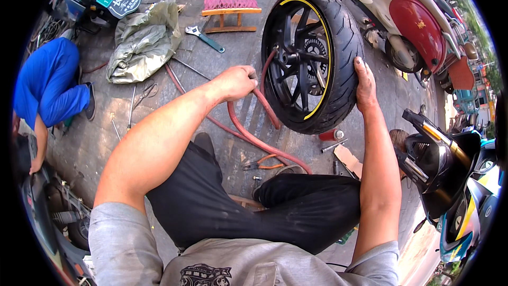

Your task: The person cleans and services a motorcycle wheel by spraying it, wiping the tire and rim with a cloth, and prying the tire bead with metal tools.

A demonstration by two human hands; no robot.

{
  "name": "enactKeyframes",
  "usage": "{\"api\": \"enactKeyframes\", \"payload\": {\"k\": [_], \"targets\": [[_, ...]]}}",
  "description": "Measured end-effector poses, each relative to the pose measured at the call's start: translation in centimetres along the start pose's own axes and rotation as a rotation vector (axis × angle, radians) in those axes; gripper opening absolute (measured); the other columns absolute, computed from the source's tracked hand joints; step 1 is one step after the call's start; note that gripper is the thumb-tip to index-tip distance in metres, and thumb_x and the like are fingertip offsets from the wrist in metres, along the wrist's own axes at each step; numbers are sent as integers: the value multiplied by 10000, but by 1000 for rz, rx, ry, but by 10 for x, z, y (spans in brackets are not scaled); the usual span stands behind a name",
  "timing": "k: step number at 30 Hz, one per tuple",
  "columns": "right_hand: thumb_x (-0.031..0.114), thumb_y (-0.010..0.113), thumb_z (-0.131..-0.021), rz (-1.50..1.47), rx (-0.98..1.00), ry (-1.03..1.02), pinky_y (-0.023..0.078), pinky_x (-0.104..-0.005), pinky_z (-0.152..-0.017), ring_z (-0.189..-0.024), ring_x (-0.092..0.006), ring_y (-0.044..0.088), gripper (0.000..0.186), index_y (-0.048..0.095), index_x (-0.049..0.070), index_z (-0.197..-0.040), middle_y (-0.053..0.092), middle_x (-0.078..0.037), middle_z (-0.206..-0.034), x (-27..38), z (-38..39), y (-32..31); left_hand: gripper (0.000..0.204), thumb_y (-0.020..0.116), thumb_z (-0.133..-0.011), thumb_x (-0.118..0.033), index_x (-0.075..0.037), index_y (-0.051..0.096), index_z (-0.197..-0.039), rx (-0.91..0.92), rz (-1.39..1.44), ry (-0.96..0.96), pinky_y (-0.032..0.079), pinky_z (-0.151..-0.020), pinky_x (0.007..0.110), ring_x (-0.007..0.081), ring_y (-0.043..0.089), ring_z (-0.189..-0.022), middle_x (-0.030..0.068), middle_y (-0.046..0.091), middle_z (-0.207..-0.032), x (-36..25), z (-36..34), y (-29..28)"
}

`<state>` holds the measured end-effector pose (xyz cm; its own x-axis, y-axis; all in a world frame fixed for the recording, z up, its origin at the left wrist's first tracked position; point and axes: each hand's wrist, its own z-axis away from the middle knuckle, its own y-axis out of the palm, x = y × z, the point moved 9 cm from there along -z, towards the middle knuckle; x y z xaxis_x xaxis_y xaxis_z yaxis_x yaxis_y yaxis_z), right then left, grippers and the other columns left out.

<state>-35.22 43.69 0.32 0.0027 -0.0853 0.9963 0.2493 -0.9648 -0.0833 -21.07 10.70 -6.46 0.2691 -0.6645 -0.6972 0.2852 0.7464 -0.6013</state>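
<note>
A black motorcycle wheel with its tire (346, 47) stands upright and slightly tilted before me, a yellow stripe along its rim. My right hand (366, 87) steadies it from the right, the thumb side against the tread and the other fingers partly hidden. My left hand (239, 83) is closed on a red air hose (267, 107) just left of the wheel. One stretch of hose reaches up to the spokes near the hub; whether it is joined to the valve cannot be made out. More hose loops over the ground below.
Around me lie an adjustable wrench (205, 39), orange-handled pliers (263, 162), a red can (332, 135) and a crumpled plastic sheet (145, 42). A small pink-seated stool (230, 0) stands beyond. Scooters (418, 26) stand right; a person in blue (53, 82) crouches left.
</note>
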Motion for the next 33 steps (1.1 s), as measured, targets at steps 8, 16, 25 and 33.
{"api": "enactKeyframes", "payload": {"k": [8,16,25,33], "targets": [[575,643,-1027,6,36,56,561,-303,-923,-1011,-164,710,651,647,3,-1338,734,-95,-1180,7,2,9,490,661,-967,-362,-56,721,-1345,940,-987,-228,541,-1031,428,337,679,-1258,193,718,-1347,101,83,83],[708,720,-916,227,-133,-5,568,-381,-947,-1081,-281,726,914,636,-103,-1329,735,-232,-1187,13,-19,42,1032,699,-943,-693,41,396,-1603,36,571,182,352,-1238,422,329,457,-1490,244,528,-1540,-80,14,24],[762,633,-944,64,-111,-53,466,-379,-1102,-1254,-333,657,1003,613,-147,-1367,705,-276,-1297,-34,36,121,945,648,-891,-783,95,660,-1241,-757,568,156,504,-1067,447,431,686,-1203,306,717,-1233,-79,-15,-15],[762,610,-960,156,-106,120,576,-442,-896,-990,-365,748,941,658,-158,-1150,736,-299,-1063,20,47,135,1013,539,-1011,-715,94,354,-1591,-453,815,-39,499,-1049,527,442,684,-1208,292,636,-1443,-96,-7,-47]]}}
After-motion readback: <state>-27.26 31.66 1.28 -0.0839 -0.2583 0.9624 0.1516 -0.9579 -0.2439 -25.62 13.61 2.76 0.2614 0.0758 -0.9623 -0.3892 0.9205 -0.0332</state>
